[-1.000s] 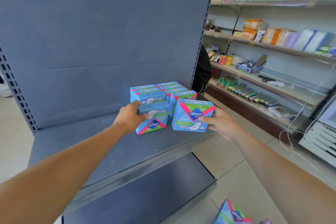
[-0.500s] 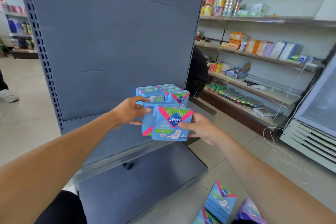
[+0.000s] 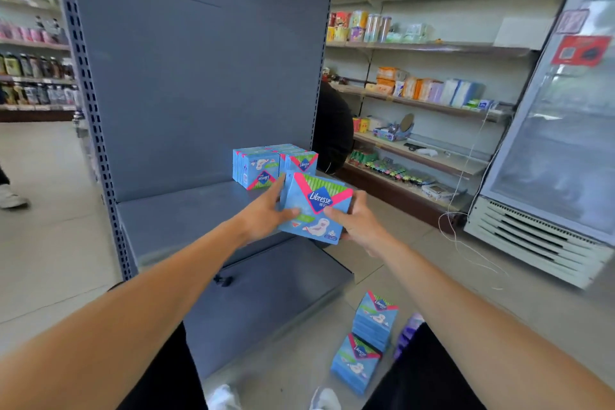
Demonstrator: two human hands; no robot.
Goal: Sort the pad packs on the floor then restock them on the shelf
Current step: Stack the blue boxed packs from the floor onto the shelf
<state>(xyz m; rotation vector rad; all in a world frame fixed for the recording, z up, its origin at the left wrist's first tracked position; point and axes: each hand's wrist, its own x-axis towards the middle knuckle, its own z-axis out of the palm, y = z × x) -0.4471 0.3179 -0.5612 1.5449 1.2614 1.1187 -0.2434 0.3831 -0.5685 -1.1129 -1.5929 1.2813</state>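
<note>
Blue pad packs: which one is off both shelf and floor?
The front pack, held in both hands above the shelf edge; others stand shelved or lie on the floor.

Pad packs [image 3: 274, 165] on shelf [image 3: 186, 210]

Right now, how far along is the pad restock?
Done: a block of blue Libresse packs stands at the back right of the grey shelf. In hand: left hand and right hand grip held packs between them. Left: floor packs and a purple pack.
</note>
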